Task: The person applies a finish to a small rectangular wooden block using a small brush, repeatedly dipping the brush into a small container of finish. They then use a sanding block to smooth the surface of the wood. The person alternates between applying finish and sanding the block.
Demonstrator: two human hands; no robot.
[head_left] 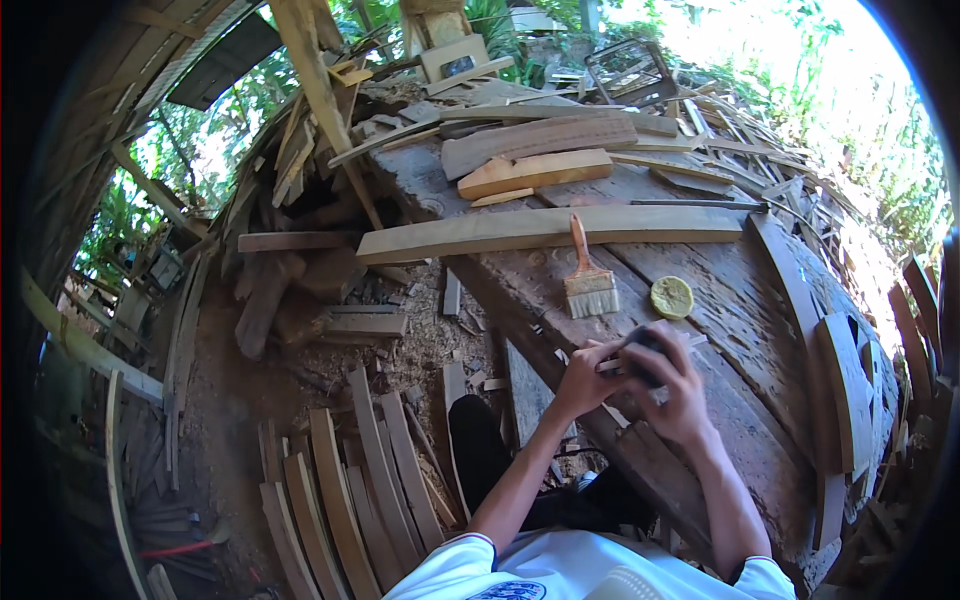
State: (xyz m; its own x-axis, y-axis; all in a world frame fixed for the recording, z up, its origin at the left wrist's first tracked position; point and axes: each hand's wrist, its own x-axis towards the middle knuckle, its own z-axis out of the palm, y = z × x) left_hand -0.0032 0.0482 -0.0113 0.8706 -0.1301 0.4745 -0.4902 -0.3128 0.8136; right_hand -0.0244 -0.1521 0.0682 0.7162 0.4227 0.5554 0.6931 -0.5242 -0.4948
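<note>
My two hands meet over the near part of the weathered wooden workbench. A dark, rounded object sits between them, its kind unclear. My right hand curls over it from the right, and its fingers are partly blurred. My left hand is closed against its left side, with a thin pale edge showing at the fingertips. What exactly the left fingers pinch is too small to make out. Just beyond the hands, a wide paintbrush with a wooden handle lies beside a round yellowish lid or shallow tub.
A long squared plank crosses the bench behind the brush, with shorter offcuts past it. Boards stand along the right edge. At lower left, several planks lean in a row, and wood shavings cover the ground.
</note>
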